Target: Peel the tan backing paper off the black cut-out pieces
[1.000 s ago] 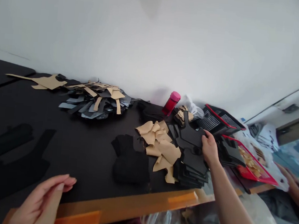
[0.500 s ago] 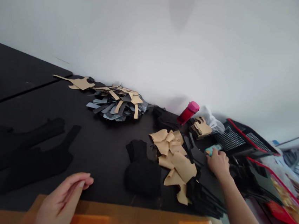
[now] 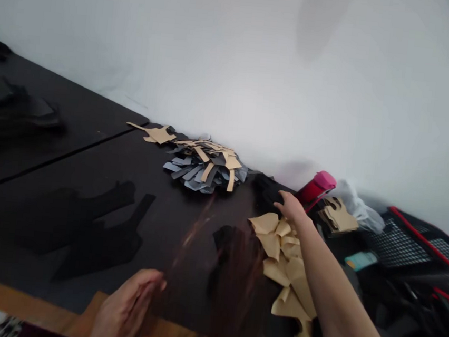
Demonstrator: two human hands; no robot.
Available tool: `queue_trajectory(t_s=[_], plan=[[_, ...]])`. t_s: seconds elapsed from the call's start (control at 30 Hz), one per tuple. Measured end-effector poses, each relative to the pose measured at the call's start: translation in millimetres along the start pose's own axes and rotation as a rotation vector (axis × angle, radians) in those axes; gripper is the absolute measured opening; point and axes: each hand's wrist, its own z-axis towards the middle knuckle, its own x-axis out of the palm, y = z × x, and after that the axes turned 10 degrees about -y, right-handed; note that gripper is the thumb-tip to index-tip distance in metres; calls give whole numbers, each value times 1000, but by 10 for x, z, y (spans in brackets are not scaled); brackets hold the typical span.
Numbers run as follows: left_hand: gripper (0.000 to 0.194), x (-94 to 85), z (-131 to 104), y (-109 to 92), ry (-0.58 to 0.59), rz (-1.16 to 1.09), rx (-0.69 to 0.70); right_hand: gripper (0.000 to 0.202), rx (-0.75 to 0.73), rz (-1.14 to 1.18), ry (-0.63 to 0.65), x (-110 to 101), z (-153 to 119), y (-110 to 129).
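My left hand (image 3: 130, 305) hovers over the front edge of the black table (image 3: 187, 228). Its fingers are curled together, and nothing shows in them. At the back right, my right hand (image 3: 290, 205) reaches to a dark pile of black pieces (image 3: 264, 192) beside a red bottle with a pink cap (image 3: 316, 190). Thumb and fingers are apart, and I see nothing held. Under my right forearm lie curled tan cut pieces (image 3: 278, 271). Black cut pieces (image 3: 234, 267) lie left of them, partly blurred by a dark reddish smear.
A heap of grey and tan strips (image 3: 206, 169) lies by the wall, with a tan piece (image 3: 160, 134) to its left. Flat black pieces (image 3: 105, 247) rest at left. Right are stacked tan pieces (image 3: 339, 215), a teal packet (image 3: 362, 260) and a black mesh basket (image 3: 403, 244).
My right hand has left the teal packet and moved left and away from me to the black pieces near the bottle. The view has turned left. My left hand stays near the front edge.
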Motion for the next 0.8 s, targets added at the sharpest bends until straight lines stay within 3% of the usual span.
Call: queue_trajectory(t_s=[0.23,0.4,0.5,0.6,0.7,0.8], plan=[[18,-12,-38,-99,94,-111,7,25,42,-1,49,-12,-66,-52],[17,-30,-25,-62,75,-140,-5,25,43,13,7,-99,-134,119],[22,-27,0,-35,86,-182,-37,22,4,72,-97,-179,-144,406],[24,-26,4,-62,78,-156,-29,25,-96,181,-181,-274,-83,845],[24,-27,-19,-105,52,-143,-12,34,-180,281,-199,-334,94,1340],[25,-23,-30,-107,45,-205,3,43,-146,331,-199,-314,376,1771]])
